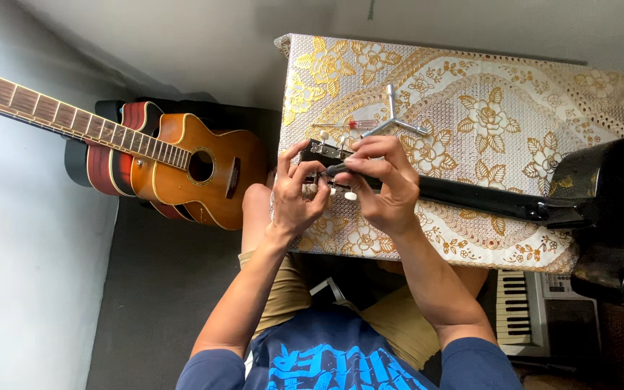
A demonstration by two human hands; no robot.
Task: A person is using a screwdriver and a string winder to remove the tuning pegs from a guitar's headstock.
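The person sits at a worktop (471, 94) covered with a gold-and-white floral cloth, both hands busy at the headstock (324, 155) of a black guitar (601, 195). The guitar lies face down across the cloth, its neck (471, 196) running from the body at the right edge to the headstock near the worktop's left front corner.

The left hand (294, 195) cups the headstock from the near side, fingers curled up around its edge, its grip closed on the wood. The right hand (384, 184) comes over the top, fingers pinched together on the headstock where the neck begins; whether it holds a small tool there, I cannot tell. White tuner buttons (350, 196) peek out between the two hands.

Just beyond the hands, on the cloth, lies a three-armed metal wrench (393, 121), and beside it a slim screwdriver with a red handle (351, 125).

On the floor to the left, several acoustic guitars (189, 170) lean against the wall. A keyboard (518, 307) sits low down at the right, under the worktop's edge.
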